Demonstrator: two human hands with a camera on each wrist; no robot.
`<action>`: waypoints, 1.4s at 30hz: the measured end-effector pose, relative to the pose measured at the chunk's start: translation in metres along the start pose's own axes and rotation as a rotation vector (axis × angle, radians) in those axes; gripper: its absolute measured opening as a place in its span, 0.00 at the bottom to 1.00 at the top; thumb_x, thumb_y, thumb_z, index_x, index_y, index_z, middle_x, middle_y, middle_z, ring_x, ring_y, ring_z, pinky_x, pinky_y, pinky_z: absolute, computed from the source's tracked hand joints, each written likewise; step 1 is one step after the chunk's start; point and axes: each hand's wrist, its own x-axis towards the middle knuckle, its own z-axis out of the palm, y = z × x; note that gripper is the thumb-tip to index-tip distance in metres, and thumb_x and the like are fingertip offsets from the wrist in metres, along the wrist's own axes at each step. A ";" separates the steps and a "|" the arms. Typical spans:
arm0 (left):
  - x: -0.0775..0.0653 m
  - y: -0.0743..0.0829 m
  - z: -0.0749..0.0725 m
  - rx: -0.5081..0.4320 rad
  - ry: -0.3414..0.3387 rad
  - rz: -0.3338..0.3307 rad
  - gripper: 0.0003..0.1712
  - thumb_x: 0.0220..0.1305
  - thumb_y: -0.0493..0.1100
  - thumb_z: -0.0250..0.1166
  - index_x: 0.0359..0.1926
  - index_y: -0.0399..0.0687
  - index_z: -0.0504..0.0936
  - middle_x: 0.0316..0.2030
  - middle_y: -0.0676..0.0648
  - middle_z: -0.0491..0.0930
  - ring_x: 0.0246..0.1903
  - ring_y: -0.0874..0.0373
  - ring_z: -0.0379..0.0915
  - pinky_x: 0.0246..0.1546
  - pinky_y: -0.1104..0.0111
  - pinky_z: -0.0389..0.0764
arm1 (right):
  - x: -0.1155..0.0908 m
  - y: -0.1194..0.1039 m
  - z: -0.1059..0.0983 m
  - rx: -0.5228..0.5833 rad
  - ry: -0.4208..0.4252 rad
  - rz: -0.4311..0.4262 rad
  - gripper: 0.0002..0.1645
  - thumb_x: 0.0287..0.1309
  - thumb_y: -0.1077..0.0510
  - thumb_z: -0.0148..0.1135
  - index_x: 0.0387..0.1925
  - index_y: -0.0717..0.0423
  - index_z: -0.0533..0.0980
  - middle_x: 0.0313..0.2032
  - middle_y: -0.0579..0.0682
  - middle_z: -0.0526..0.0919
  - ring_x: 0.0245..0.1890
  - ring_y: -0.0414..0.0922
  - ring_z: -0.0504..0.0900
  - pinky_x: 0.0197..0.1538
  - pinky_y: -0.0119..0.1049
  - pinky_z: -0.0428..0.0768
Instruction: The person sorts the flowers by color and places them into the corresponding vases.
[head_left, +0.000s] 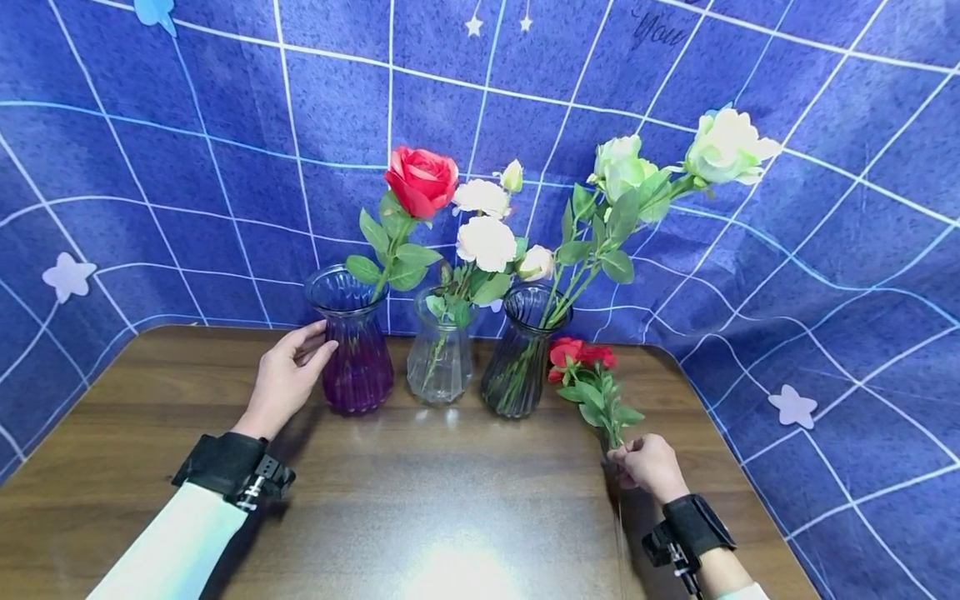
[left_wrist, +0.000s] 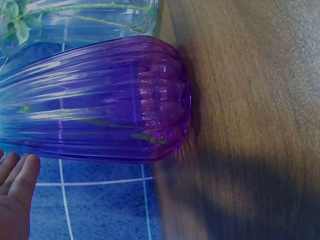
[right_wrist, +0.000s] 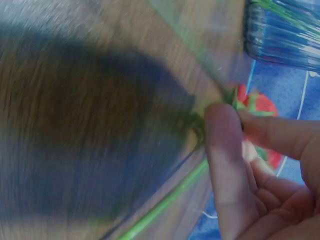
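Note:
A purple ribbed glass vase (head_left: 358, 367) stands upright on the table, holding one large red rose (head_left: 422, 182). My left hand (head_left: 285, 375) is at the vase's left side, thumb and fingers apart; contact is unclear. In the left wrist view, fingertips (left_wrist: 29, 172) show beside the vase's wall. My right hand (head_left: 651, 468) pinches the stem of a spray of red flowers (head_left: 592, 396) between thumb and fingers. Its blooms point away from me, left of the hand. In the right wrist view, a green stem (right_wrist: 165, 205) runs out below the pinching fingers, partly blurred.
A clear glass vase (head_left: 440, 371) holds white flowers (head_left: 486, 243). Next to it, a dark grey glass vase (head_left: 513, 379) carries pale green-white roses (head_left: 723, 150) leaning right. Behind the wooden table (head_left: 360, 517) hangs a blue cloth (head_left: 225, 167) with white grid lines.

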 end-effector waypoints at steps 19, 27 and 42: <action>0.002 0.002 0.001 0.018 -0.002 -0.001 0.22 0.63 0.40 0.61 0.56 0.34 0.74 0.50 0.32 0.78 0.47 0.52 0.77 0.41 0.94 0.70 | 0.002 0.004 -0.012 -0.401 0.044 -0.213 0.12 0.52 0.58 0.58 0.16 0.56 0.78 0.16 0.50 0.76 0.19 0.44 0.72 0.22 0.37 0.68; 0.000 0.001 0.000 0.032 -0.010 -0.019 0.23 0.64 0.41 0.61 0.57 0.35 0.74 0.52 0.33 0.77 0.47 0.52 0.77 0.41 0.94 0.69 | 0.019 0.020 -0.006 -0.560 0.159 -0.347 0.07 0.51 0.62 0.60 0.21 0.55 0.80 0.22 0.57 0.81 0.25 0.56 0.80 0.27 0.51 0.75; 0.000 -0.001 0.000 0.008 -0.013 -0.017 0.23 0.63 0.41 0.61 0.57 0.34 0.74 0.51 0.32 0.78 0.40 0.86 0.67 0.41 0.94 0.70 | 0.018 0.017 -0.016 -0.215 -0.027 -0.100 0.07 0.44 0.67 0.53 0.16 0.63 0.73 0.13 0.49 0.76 0.13 0.41 0.76 0.21 0.33 0.80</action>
